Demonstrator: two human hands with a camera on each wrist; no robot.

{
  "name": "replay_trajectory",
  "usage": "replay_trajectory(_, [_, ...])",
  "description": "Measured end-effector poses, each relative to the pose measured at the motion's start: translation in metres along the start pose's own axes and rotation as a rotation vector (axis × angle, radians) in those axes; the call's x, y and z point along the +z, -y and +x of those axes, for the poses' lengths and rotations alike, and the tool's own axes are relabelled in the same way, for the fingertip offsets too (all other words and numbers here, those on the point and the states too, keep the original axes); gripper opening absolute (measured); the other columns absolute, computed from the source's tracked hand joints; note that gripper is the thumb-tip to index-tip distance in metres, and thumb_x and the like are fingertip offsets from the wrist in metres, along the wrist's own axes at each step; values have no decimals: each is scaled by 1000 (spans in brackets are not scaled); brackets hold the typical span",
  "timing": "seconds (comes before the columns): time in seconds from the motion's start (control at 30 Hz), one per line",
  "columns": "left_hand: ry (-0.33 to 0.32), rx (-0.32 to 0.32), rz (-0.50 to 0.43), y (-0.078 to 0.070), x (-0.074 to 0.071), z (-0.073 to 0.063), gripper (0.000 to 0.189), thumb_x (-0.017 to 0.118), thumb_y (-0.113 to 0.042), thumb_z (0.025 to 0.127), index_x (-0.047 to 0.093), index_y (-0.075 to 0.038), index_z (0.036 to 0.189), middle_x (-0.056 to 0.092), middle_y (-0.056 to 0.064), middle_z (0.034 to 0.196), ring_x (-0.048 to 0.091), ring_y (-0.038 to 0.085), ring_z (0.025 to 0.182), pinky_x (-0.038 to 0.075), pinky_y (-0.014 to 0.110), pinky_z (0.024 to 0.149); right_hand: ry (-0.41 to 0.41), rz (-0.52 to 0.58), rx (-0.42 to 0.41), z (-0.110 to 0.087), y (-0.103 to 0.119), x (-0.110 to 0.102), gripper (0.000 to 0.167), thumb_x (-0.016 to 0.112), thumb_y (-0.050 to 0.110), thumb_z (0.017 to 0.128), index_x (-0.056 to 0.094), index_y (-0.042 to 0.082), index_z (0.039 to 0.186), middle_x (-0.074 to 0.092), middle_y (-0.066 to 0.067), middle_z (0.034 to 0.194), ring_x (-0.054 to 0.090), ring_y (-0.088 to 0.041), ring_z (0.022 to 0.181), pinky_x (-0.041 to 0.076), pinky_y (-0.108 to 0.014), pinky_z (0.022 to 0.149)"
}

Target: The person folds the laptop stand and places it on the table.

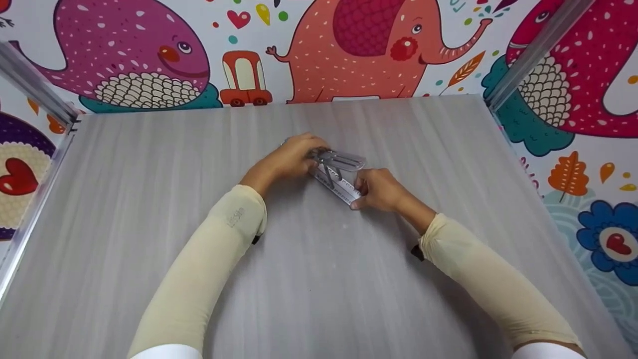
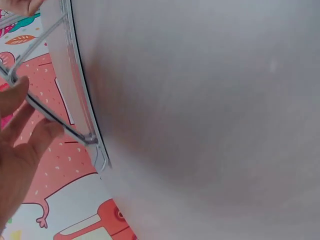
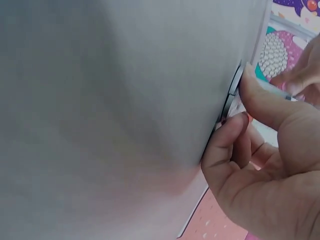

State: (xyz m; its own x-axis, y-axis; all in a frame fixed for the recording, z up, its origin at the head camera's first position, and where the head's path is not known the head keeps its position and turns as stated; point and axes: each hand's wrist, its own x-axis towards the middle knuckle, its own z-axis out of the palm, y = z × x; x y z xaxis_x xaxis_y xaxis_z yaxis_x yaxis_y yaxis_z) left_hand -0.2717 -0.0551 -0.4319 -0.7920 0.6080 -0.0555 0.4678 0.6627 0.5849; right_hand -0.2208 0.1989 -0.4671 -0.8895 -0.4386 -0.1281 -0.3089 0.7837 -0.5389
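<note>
Tabletop (image 1: 319,284): wood-grain look, smooth, matt. Folding stand (image 1: 344,160) on tabletop: metal-looking, smooth, mild gloss; plastic parts, if any, indistinguishable. Arm sleeves (image 1: 212,259) over tabletop: thin cloth, matt, wrinkled. Posts (image 1: 538,45) at tabletop's far corners: metal-looking, glossy. Wall panels (image 1: 369,80) beyond tabletop: printed, smooth, paper-like.

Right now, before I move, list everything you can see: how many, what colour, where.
frame: one, silver and clear, between both hands
table: one, light grey, under the frame
walls: three, white with colourful prints, far, left and right
posts: two, silver, far corners
elephant: one, coral, far wall print
car: one, orange-red, print left of elephant
flower: one, blue, right wall print
other small prints: many, mixed colours, on the walls
sleeves: two, cream, forearms
left hand: one, bare, gripping the frame
right hand: one, bare, pinching the frame's near end
</note>
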Motion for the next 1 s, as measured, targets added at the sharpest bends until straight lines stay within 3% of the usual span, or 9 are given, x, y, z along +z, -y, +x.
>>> replay_trajectory(0.17, [23,49,-55,3,-4,5,44,61,8,93,66,-10,133,64,8,135,53,26,129,39,42,119,-25,16,47,-5,8,9,40,96,22,66,69,5,89,74,-7,80,65,-20,76,52,-33,71])
replay_trajectory(0.4, [31,62,-114,7,-7,9,47,59,12,88,70,-12,127,67,7,126,58,25,118,45,42,112,-84,58,120,-10,22,17,39,97,20,65,68,3,84,68,-4,74,56,-17,72,46,-29,64])
replay_trajectory(0.73, [71,70,-111,8,-8,17,52,55,13,86,70,-14,128,66,8,129,57,26,120,44,41,114,-115,18,151,-11,35,28,39,97,24,66,68,2,79,64,0,67,53,-15,65,45,-30,59])
replay_trajectory(1.0, [102,73,-178,11,-10,27,55,53,14,83,73,-17,124,68,4,129,57,24,119,44,44,115,-152,23,216,-15,46,33,41,97,25,67,65,2,79,58,1,67,52,-17,66,45,-33,59])
